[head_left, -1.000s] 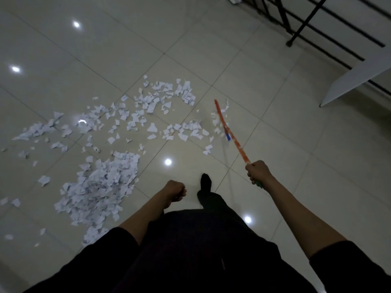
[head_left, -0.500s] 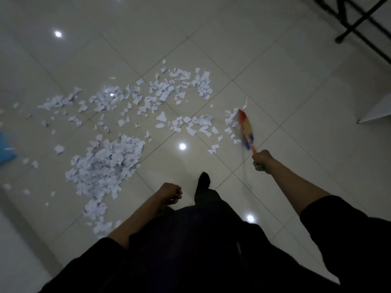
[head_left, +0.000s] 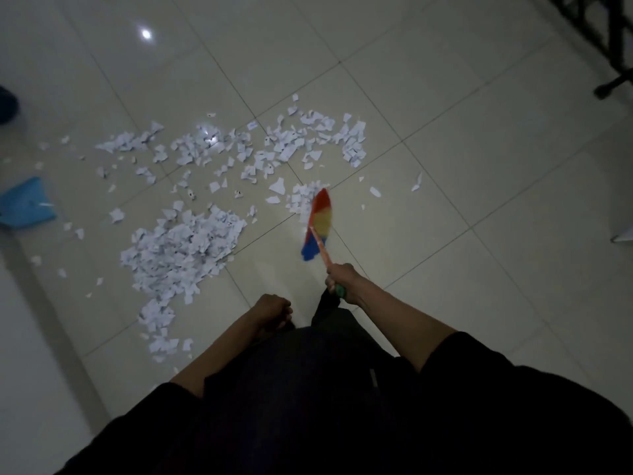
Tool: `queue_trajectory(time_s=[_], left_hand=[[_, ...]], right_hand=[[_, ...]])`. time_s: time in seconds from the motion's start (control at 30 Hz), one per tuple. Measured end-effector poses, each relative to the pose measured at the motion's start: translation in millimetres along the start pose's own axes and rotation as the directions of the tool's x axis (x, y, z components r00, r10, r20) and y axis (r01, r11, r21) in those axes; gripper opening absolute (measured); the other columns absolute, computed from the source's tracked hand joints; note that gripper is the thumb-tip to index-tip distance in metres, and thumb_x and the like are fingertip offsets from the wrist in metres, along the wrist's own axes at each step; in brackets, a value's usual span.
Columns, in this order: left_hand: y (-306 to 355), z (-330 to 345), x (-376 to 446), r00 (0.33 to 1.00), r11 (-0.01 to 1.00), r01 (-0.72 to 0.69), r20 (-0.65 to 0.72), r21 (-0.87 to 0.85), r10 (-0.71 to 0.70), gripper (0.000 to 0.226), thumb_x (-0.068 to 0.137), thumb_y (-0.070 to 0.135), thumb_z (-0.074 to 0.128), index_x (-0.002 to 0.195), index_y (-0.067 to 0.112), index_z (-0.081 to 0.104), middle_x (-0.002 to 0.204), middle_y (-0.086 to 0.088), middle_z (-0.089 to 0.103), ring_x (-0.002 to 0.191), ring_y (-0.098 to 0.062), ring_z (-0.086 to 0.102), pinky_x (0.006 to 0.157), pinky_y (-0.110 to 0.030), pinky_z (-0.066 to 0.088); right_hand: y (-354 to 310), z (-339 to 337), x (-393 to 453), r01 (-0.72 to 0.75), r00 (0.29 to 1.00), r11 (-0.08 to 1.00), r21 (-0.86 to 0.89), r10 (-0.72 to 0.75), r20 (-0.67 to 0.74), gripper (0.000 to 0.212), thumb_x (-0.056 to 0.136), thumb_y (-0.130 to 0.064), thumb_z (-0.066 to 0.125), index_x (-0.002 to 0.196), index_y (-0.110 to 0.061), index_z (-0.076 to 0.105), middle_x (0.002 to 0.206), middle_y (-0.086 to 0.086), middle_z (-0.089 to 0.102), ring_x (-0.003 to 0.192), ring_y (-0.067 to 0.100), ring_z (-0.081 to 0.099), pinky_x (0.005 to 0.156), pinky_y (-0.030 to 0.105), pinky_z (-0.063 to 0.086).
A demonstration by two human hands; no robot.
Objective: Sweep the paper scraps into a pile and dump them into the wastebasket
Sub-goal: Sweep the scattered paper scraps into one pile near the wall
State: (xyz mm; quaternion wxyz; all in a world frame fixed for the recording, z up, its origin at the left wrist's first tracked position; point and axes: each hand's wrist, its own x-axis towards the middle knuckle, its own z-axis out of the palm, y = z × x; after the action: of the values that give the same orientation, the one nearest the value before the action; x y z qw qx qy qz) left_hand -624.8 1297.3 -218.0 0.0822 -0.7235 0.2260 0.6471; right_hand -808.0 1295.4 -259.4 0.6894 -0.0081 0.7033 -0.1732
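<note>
The right hand [head_left: 339,278] grips the orange handle of a rainbow-bristled broom [head_left: 320,228]; the left hand [head_left: 272,308] hangs curled, holding nothing. Torn white paper scraps [head_left: 274,149] litter the glossy tiled floor [head_left: 445,166] beyond the dense pile [head_left: 185,248]. Best to use short, low strokes leftward, keeping the bristles touching tile.

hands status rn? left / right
Left hand: fingers curled, holding nothing, idle by the body.
Right hand: grips the broom by its handle, head down at the paper scraps.
</note>
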Motion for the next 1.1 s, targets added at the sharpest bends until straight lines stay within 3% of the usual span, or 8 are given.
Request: queue_trajectory(time_s=[0.2, 0.5, 0.6, 0.67, 0.8, 0.93, 1.0, 1.1], left_hand=[[18.6, 9.6, -3.7, 0.999, 0.998, -0.049, 0.008, 0.049, 0.048, 0.014, 0.094, 0.008, 0.051, 0.099, -0.002, 0.059, 0.086, -0.013, 0.06, 0.065, -0.017, 0.055, 0.054, -0.024, 0.042], [72.9, 62.6, -10.2, 0.962, 0.994, -0.109, 0.25, -0.026, 0.112, 0.038, 0.092, 0.04, 0.053, 0.101, 0.004, 0.059, 0.076, -0.012, 0.059, 0.063, -0.02, 0.057, 0.061, -0.03, 0.046], [92.3, 83.2, -16.4, 0.957, 0.99, -0.137, 0.26, 0.023, 0.126, 0.026, 0.093, 0.027, 0.057, 0.092, 0.001, 0.056, 0.065, -0.014, 0.054, 0.048, -0.021, 0.055, 0.045, -0.024, 0.046], [103.3, 95.7, -12.2, 0.957, 0.973, -0.212, 0.219, 0.092, 0.188, 0.021, 0.096, 0.009, 0.044, 0.077, 0.001, 0.05, 0.062, -0.013, 0.048, 0.038, -0.015, 0.052, 0.037, -0.02, 0.042], [131.2, 115.9, -7.3, 0.93, 0.934, -0.302, 0.277, 0.193, 0.243, 0.029, 0.095, 0.004, 0.039, 0.067, 0.005, 0.042, 0.039, 0.0, 0.047, 0.034, -0.01, 0.046, 0.038, -0.018, 0.04], [181.6, 136.4, -7.8, 0.933, 0.938, -0.275, 0.295, 0.212, 0.207, 0.01, 0.089, 0.006, 0.049, 0.08, 0.001, 0.049, 0.061, -0.01, 0.05, 0.054, -0.02, 0.051, 0.049, -0.026, 0.044], [208.5, 142.5, -8.6, 0.904, 0.957, -0.258, 0.384, 0.132, 0.19, 0.007, 0.09, 0.008, 0.05, 0.085, 0.003, 0.049, 0.064, -0.009, 0.05, 0.052, -0.017, 0.05, 0.049, -0.026, 0.044], [248.0, 152.2, -5.9, 0.841, 0.979, -0.185, 0.529, 0.085, 0.113, 0.008, 0.096, 0.009, 0.049, 0.09, 0.007, 0.045, 0.063, -0.004, 0.049, 0.044, -0.008, 0.044, 0.044, -0.02, 0.043]], right_hand=[[-13.3, -17.9, -19.5, 0.021, 0.984, 0.99, 0.141, -0.045, 0.172, 0.01, 0.094, -0.007, 0.042, 0.089, -0.005, 0.051, 0.059, 0.002, 0.045, 0.036, 0.005, 0.033, 0.032, 0.016, 0.027], [-6.7, -27.5, -85.8, 0.26, 0.957, 0.945, -0.197, -0.226, 0.182, 0.025, 0.096, -0.027, 0.045, 0.101, -0.005, 0.057, 0.07, 0.006, 0.056, 0.049, 0.01, 0.048, 0.043, 0.021, 0.039], [-15.2, -25.5, -96.9, 0.262, 0.962, 0.928, -0.265, -0.229, 0.149, 0.036, 0.096, -0.02, 0.039, 0.126, -0.002, 0.048, 0.077, 0.008, 0.057, 0.056, 0.012, 0.051, 0.047, 0.022, 0.042], [-24.3, -33.7, -102.3, 0.269, 0.961, 0.93, -0.25, -0.242, 0.135, 0.031, 0.096, -0.014, 0.038, 0.123, -0.003, 0.049, 0.077, 0.006, 0.054, 0.057, 0.012, 0.049, 0.045, 0.02, 0.041], [-44.8, -63.6, -102.4, 0.295, 0.955, 0.917, -0.268, -0.27, 0.124, 0.025, 0.092, -0.02, 0.041, 0.112, -0.01, 0.052, 0.084, 0.003, 0.052, 0.062, 0.011, 0.051, 0.047, 0.014, 0.043], [-65.8, -110.6, -98.8, 0.253, 0.93, 0.954, -0.16, -0.194, 0.313, 0.054, 0.097, -0.046, 0.031, 0.099, -0.003, 0.065, 0.079, 0.009, 0.066, 0.06, 0.019, 0.054, 0.053, 0.026, 0.043], [-71.7, -137.4, -91.5, 0.185, 0.918, 0.982, -0.036, -0.16, 0.363, 0.064, 0.097, -0.049, 0.025, 0.089, -0.001, 0.066, 0.065, 0.007, 0.055, 0.056, 0.02, 0.048, 0.053, 0.028, 0.037], [-74.9, -172.5, -74.7, 0.116, 0.992, 0.993, 0.035, -0.118, 0.051, 0.058, 0.098, -0.039, 0.027, 0.082, 0.0, 0.068, 0.059, 0.005, 0.046, 0.051, 0.02, 0.047, 0.053, 0.027, 0.035]])
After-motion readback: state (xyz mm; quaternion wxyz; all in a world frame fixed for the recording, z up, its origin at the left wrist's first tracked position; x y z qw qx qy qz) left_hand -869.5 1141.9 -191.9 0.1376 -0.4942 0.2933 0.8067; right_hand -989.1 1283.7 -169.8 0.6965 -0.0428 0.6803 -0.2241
